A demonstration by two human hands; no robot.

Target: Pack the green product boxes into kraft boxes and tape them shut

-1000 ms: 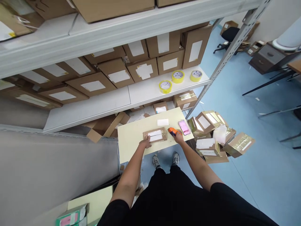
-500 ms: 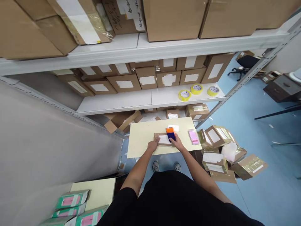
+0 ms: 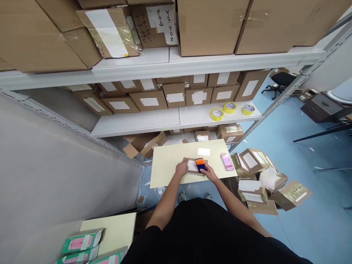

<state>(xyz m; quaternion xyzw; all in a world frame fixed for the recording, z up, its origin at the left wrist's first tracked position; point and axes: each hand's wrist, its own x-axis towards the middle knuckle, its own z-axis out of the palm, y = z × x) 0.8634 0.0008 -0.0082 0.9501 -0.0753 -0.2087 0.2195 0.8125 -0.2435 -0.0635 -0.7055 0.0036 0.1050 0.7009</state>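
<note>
A small flat cardboard box [image 3: 194, 172] with a white label [image 3: 192, 166] lies on the cream tabletop [image 3: 165, 165] in front of me. My left hand [image 3: 182, 168] is closed around the box's left end. In my right hand [image 3: 210, 172] is an orange and dark-blue handheld tool [image 3: 200, 165], whose exact kind I cannot make out. The tool rests over the right part of the label and hides it. Just behind the box lies a white slip of paper [image 3: 204, 151]. To the right is a pink object [image 3: 227, 162], blurred out.
Shelves ahead hold many labelled cardboard boxes [image 3: 152, 101] and three yellow tape rolls [image 3: 216, 114]. An opened carton [image 3: 144, 143] stands behind the table's left side. Taped boxes [image 3: 253, 190] are heaped on the floor at right. Green and pink packages [image 3: 79, 242] lie on a lower left table.
My left hand has gone from fingers flat on the label to holding the box's left end. The tool has come nearer to me, uncovering the paper slip. The view has shifted slightly.
</note>
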